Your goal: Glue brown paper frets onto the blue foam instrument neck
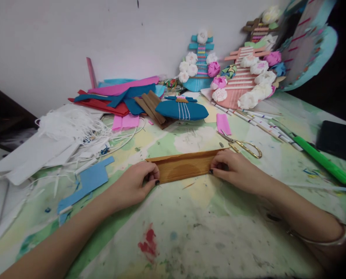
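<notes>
A strip of brown crepe paper (184, 164) stretches across the middle of the table, its far long edge folded up. My left hand (138, 180) pinches its left end between thumb and fingers. At the right end my right hand (229, 168) grips it the same way. Gold-handled scissors (245, 147) lie just beyond my right hand. Behind the strip rests a small blue lute-shaped craft piece (181, 110) with white strings, beside folded brown paper strips (151, 106).
Left are white string (65, 122), white boards (24, 159) and a blue paper scrap (88, 180). Coloured paper (117, 91) is piled behind. Flowered lute models (200, 71) lean on the wall. On the right lie markers (266, 128), a green cutter (321, 159) and a dark phone-like object (338, 139).
</notes>
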Available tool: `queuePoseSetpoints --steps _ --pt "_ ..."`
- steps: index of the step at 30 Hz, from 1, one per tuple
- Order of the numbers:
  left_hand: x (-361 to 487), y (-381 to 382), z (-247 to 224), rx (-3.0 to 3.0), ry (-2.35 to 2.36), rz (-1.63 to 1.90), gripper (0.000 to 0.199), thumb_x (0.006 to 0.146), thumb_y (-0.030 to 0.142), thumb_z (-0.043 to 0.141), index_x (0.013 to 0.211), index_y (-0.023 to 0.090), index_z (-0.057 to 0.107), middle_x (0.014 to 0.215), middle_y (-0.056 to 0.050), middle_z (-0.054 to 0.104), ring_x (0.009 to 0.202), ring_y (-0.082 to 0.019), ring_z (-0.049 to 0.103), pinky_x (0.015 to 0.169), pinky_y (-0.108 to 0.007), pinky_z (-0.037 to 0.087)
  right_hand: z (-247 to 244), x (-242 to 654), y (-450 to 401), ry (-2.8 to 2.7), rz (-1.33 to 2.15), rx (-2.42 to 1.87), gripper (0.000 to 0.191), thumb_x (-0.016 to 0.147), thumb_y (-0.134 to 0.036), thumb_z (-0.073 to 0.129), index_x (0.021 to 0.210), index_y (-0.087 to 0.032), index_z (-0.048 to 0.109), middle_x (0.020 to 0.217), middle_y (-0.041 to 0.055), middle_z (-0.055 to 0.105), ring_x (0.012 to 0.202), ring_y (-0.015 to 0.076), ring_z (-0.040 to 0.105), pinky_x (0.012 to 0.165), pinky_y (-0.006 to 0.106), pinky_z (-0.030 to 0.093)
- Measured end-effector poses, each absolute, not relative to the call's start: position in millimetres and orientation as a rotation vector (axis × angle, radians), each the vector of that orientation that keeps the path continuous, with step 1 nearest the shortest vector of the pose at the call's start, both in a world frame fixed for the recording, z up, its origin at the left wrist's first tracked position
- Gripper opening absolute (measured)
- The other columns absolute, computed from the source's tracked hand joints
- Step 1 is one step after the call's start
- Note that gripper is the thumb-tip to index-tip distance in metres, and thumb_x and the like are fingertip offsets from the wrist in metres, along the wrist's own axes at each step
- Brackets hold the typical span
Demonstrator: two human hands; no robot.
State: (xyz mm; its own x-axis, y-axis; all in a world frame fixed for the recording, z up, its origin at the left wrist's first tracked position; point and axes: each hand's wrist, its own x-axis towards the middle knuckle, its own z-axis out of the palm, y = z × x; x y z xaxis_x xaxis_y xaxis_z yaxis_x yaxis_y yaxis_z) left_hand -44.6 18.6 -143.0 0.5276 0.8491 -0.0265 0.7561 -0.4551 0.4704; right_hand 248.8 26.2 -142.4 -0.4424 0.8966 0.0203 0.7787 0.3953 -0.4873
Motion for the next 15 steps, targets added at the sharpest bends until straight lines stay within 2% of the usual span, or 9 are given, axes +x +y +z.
queuePoseSetpoints --steps 7,12,15 --pt "-42.1 14.5 -141.5 2.403 1.345 0.318 0.013 0.075 0.008 0.044 0.077 0.018 0.051 0.074 -0.001 0.057 0.068 -0.015 0.052 0.061 -0.028 0.041 -150.3 249.2 30.3 -2.318 0.600 -1.493 0.008 0.074 -0.015 0.054 0.067 -0.017 0.056 0.069 0.0022 0.057 0.067 0.0161 0.050 0.062 0.028 0.036" --pt "-40.1 6.2 -141.3 2.524 1.176 0.455 0.025 0.083 0.005 0.037 0.081 0.018 0.059 0.086 -0.005 0.059 0.082 -0.017 0.054 0.072 -0.031 0.045 -154.4 250.8 30.6 -2.311 0.518 -1.378 0.009 0.072 -0.009 0.055 0.072 -0.017 0.056 0.074 0.0019 0.057 0.072 0.0163 0.049 0.066 0.028 0.037" --pt "-38.8 0.9 -141.2 2.636 1.105 0.463 0.022 0.084 0.008 0.041 0.085 0.016 0.062 0.087 -0.007 0.059 0.086 -0.019 0.053 0.079 -0.035 0.045 -154.1 249.8 28.1 -2.345 0.469 -1.318 0.013 0.075 -0.006 0.055 0.075 -0.018 0.061 0.078 0.0037 0.057 0.078 0.0179 0.049 0.069 0.030 0.038"
